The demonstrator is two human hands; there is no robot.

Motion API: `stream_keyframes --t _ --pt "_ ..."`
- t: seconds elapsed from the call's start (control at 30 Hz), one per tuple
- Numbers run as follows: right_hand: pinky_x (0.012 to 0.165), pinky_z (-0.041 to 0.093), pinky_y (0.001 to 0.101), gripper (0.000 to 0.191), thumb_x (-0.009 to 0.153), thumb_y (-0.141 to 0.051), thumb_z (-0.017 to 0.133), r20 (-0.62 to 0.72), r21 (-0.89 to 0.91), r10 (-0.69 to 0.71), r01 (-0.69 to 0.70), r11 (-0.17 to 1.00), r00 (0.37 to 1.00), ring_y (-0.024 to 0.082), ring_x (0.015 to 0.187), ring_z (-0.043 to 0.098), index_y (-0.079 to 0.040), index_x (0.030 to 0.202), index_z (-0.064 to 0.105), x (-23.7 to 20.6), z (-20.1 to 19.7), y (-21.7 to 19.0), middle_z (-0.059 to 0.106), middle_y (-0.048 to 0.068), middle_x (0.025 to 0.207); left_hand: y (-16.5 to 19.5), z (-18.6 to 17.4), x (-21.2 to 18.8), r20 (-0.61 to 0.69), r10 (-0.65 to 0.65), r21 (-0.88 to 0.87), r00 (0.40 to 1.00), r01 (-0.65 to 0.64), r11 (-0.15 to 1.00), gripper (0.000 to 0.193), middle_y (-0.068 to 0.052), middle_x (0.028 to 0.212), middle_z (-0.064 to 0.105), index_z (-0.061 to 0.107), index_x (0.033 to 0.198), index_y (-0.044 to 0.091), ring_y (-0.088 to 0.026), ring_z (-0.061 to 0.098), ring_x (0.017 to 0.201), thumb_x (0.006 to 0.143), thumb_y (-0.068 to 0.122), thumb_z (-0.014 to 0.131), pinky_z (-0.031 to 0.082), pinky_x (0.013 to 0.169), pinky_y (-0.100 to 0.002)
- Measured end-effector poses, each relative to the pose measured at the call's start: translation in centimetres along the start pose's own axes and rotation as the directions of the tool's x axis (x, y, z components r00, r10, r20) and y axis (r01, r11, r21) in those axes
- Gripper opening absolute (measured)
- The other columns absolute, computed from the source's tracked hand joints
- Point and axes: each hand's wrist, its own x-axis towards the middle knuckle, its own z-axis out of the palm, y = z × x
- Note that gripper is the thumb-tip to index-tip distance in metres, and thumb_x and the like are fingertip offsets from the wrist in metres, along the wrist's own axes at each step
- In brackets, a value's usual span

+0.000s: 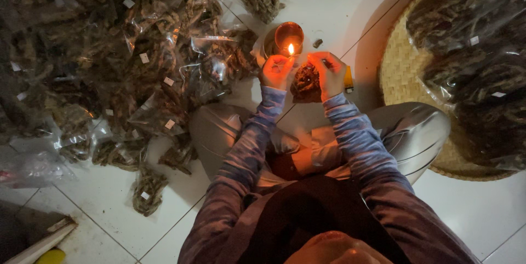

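Left hand (276,71) and right hand (329,72), fingers pinched shut on one small clear packet (306,83) held between them, just below one lit candle (290,49). Many packets (137,61) left of candle; one woven tray (402,66) right.

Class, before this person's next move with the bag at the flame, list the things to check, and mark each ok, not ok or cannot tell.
1. Both hands on bag: left hand and right hand pinch its top. Ok.
2. Flame lit: ok.
3. Candle cup upright on floor: ok.
4. Bag edge in flame: cannot tell.
5. Sleeves clear of flame: ok.
6. Loose bags beside the cup: not ok.
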Motion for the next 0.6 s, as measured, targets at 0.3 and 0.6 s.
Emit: stream_keyframes --t 0.3,0.6 --pt "0.075 0.053 0.0244 0.004 0.094 -0.003 0.070 -0.037 0.027 -0.054 0.055 0.998 0.998 0.008 0.079 0.065 -0.001 0.094 0.074 0.2 -0.4 1.0 0.072 0.001 0.086 -1.1 -0.4 -0.1 0.036 -0.084 -0.094 0.996 0.087 0.992 0.015 -0.009 0.097 0.071 0.063 0.103 -0.002 -0.022 0.075 0.088 0.096 0.007 0.072 0.062 0.082 -0.033" --pt "0.072 0.051 0.0260 0.006 0.092 -0.004 0.073 -0.085 0.138 -0.015 0.026 0.990 0.996 0.011 0.076 0.065 0.001 0.090 0.075 0.1 -0.3 0.7 0.071 0.005 0.082 -3.0 -0.3 0.1 0.012 -0.074 -0.150 0.997 0.075 0.986 0.017 -0.009 0.095 0.070 0.061 0.103 -0.002 -0.020 0.072 0.086 0.095 0.004 0.074 0.062 0.081 -0.033"
